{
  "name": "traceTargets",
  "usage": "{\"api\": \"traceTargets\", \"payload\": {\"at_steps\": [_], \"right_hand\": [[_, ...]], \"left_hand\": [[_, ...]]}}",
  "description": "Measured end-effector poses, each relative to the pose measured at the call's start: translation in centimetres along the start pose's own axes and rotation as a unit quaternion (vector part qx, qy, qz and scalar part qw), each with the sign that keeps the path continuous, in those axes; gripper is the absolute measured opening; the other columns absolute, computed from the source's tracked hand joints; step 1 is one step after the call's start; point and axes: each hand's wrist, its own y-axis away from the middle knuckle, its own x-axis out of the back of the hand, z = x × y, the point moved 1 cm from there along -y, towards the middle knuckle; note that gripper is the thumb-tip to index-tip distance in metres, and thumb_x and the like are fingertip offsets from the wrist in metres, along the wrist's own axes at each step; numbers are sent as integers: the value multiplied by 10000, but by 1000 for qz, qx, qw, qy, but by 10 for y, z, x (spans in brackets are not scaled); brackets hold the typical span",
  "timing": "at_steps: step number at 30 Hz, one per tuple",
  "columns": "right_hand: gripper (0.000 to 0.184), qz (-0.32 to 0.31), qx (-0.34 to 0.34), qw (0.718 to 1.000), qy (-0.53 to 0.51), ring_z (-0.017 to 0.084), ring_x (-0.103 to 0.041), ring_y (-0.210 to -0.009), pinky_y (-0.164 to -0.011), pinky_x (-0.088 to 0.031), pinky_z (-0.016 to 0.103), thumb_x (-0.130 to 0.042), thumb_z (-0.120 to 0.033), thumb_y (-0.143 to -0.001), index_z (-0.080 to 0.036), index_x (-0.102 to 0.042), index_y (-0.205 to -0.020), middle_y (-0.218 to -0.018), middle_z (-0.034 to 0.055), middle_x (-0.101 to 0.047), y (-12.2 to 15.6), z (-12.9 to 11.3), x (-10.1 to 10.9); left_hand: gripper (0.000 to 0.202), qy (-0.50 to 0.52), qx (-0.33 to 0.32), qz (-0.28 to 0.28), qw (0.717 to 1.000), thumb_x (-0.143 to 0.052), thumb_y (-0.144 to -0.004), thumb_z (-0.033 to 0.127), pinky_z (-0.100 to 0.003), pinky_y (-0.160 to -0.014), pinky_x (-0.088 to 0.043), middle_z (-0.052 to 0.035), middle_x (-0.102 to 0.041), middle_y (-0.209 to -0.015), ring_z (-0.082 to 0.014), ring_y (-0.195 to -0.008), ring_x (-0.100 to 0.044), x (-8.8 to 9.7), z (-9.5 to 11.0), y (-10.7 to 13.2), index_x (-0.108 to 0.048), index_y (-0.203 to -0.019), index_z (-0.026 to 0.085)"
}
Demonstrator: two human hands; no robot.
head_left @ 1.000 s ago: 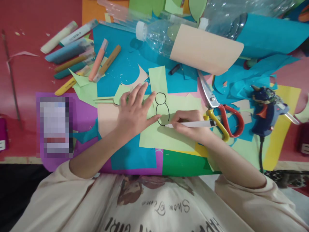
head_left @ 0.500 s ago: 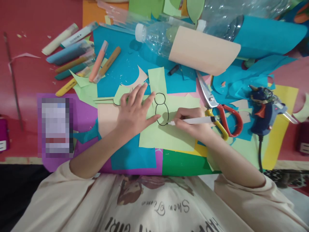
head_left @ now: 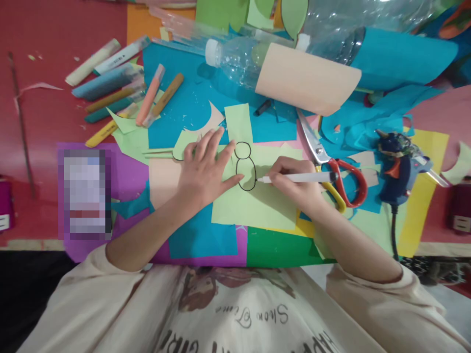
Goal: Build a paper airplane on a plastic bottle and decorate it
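A light green sheet of paper (head_left: pixel 272 206) lies before me, with a small circle and a larger oval below it drawn in black. My left hand (head_left: pixel 206 166) rests flat on the sheet's left side, fingers spread, thumb tip at the oval's left edge. In my right hand (head_left: pixel 294 184) is a white marker (head_left: pixel 307 177) with a black end, gripped between thumb and fingers. Its tip touches or hovers at the oval's right edge; I cannot tell which. Scissors (head_left: pixel 331 166) with red and yellow handles lie just beyond my right hand.
Several markers (head_left: pixel 106 88) are spread at the upper left. Plastic bottles (head_left: pixel 239 59), some wrapped in paper, lie at the back. A blue glue gun (head_left: pixel 399 171) with a cord lies at right. Paper scraps (head_left: pixel 127 117) cover much of the table, and a blurred-out rectangle (head_left: pixel 84 191) sits at left.
The marker tip has moved from the oval's bottom up to its right edge, my right hand shifting slightly with it. My left hand stays in place.
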Motion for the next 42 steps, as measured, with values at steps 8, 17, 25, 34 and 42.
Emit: {"api": "traceTargets", "payload": {"at_steps": [8, 17, 25, 34, 42], "right_hand": [[215, 110, -38, 980, -162, 120, -498, -465, -436, -363, 266, -526, -130, -737, -229, -567, -550, -529, -2, -579, -5, 12, 5], [223, 104, -55, 973, -197, 121, -482, -476, -483, -396, 288, -566, -198, -797, -228, -542, -578, -547, 2, -572, -8, 14, 4], [130, 19, -42, 987, -157, 102, -488, -487, -472, -375, 253, -583, -171, -770, -205, -604, -647, -568, -13, -574, -14, -1, 9], [143, -133, 1, 984, -122, 104, -508, -541, -491, -372, 239, -691, -290, -755, -179, -666, -669, -600, -1, -609, -27, -3, 12], [151, -14, -21, 990, -139, 109, -507, -490, -481, -406, 249, -590, -256, -772, -206, -595, -629, -542, -21, -572, -25, 3, 11]], "left_hand": [[505, -32, -110, -5, 993, -459, -974, 468, -548, -1172, -245, -149, -348, -1575, -317, -1458, -328, -2, 2, 2, -452, -1427, 244], [422, -11, -181, -37, 983, -442, -994, 394, -592, -1138, -300, -154, -475, -1492, -319, -1373, -450, 4, 20, 20, -531, -1372, 228], [418, 23, -247, -28, 968, -420, -1004, 398, -541, -1127, -330, -181, -453, -1496, -326, -1388, -427, 4, 1, 20, -559, -1362, 232], [453, 40, -276, -12, 960, -455, -977, 496, -509, -1157, -301, -125, -573, -1375, -274, -1337, -484, 0, 3, 29, -563, -1357, 273], [466, 30, -240, -66, 968, -471, -987, 412, -542, -1188, -233, -137, -351, -1576, -286, -1459, -338, 10, -7, 19, -475, -1435, 283]]}}
